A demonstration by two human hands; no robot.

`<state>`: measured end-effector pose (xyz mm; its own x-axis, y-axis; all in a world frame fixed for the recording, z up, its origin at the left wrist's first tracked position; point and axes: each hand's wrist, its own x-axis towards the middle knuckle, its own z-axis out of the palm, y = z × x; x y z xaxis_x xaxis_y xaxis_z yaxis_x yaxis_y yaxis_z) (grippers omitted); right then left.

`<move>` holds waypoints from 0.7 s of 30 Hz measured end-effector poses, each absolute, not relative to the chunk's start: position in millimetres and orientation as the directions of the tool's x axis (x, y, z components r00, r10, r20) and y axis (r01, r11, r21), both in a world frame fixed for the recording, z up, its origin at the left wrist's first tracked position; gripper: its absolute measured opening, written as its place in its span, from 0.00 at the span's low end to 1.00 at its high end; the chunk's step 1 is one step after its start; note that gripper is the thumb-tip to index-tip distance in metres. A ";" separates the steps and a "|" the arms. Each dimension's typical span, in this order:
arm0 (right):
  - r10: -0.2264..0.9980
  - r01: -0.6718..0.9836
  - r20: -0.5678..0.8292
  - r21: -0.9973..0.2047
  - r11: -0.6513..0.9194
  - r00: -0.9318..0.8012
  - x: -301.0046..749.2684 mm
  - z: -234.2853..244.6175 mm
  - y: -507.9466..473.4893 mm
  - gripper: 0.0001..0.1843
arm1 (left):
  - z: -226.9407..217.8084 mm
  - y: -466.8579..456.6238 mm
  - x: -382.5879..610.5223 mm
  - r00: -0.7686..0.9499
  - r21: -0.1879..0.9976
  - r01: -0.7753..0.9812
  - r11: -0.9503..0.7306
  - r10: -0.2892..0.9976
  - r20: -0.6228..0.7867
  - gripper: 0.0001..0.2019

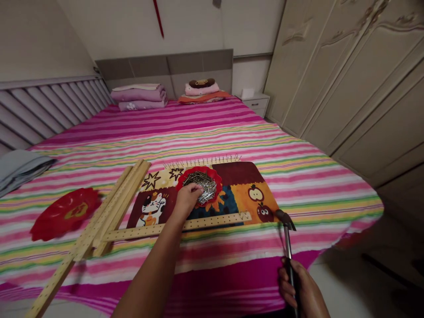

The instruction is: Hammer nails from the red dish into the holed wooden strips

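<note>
the right grip (303, 282) is clenched around the black handle of the hammer (288, 240), whose head lies just beside the mat's right edge. the left grip (190, 194) dips with bunched fingertips into the red bowl (219, 187) of nails (207, 180); whether it pinches one, i cannot tell. the bowl sits on the mat (236, 173), which lies on the bed (314, 194).

the hammer should be stiff and top-heavy, best held low on the handle, as now. the nails look hard, light and slick, with points that could prick; pinching one by the shank would be safest. the bowl seems thin and light, likely to tip if its rim is pressed. the strips look stiff and not very heavy; take them by the bare sides, clear of any nails.

counted: one hammer, one bowl, one mat, one red plate (66, 214) off to the left. one near strip (212, 222) crosses the mat's front, a few nails at its right end; the left strips (115, 203) overlap, at least three. the nails, in the bowl and in a row along the mat's far edge, are too many to count.
</note>
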<state>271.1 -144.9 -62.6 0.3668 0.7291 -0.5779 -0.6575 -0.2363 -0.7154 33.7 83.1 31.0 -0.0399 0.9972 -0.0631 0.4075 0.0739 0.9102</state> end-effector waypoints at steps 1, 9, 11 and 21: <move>0.726 -0.661 -0.580 -0.713 -0.234 0.369 271.2 -62.8 -144.9 0.19 | 32.4 82.2 33.9 -0.038 0.947 0.304 0.102 0.995 -0.094 0.06; 0.722 -0.668 -0.586 -0.707 -0.233 0.368 272.8 -65.5 -144.2 0.18 | 37.2 69.0 36.1 0.025 0.982 -0.045 0.185 0.983 -0.184 0.16; 0.720 -0.670 -0.583 -0.708 -0.223 0.377 272.8 -65.5 -143.9 0.19 | 38.2 65.2 35.2 0.027 0.982 -0.037 0.186 0.982 -0.185 0.15; 0.731 -0.679 -0.577 -0.702 -0.216 0.364 272.7 -62.3 -143.5 0.20 | 37.5 41.8 56.0 0.130 0.976 0.033 0.215 0.967 -0.217 0.10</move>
<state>272.7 -143.5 -62.3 0.3639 0.7314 -0.5767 -0.6788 -0.2158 -0.7019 56.0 41.8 37.5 0.1300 0.9674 -0.2173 0.0331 0.2148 0.9761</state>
